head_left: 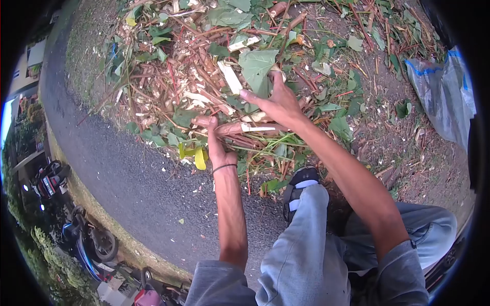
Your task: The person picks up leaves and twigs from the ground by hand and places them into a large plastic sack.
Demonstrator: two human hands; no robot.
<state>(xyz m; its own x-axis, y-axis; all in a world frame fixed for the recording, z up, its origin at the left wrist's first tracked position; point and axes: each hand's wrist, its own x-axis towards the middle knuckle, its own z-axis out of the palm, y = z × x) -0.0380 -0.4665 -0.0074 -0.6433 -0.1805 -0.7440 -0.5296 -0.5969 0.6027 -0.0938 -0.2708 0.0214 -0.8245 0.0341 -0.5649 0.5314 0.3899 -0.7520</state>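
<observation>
My left hand [220, 149] is at the near edge of a heap of cut stems, wood chips and leaves. Its thumb lies along a short cut stem [202, 121], and its other fingers are tucked out of sight beneath the thicker cut stems [232, 129]. Over the heap, my right hand [280, 103] has its thumb spread away from the fingers. A broad green leaf [256, 69] sits between that thumb and the index finger, overlapping the fingertips. The thumb tip is close to a pale split piece of wood [230, 77]. Yellow leaves [199, 158] hang beside my left hand.
The heap spreads over bare soil [377, 117] at the edge of an asphalt road [127, 163]. A plastic sheet [446, 97] lies at the right. My sandalled foot [301, 191] is just below the heap. Parked motorcycles [92, 242] stand across the road.
</observation>
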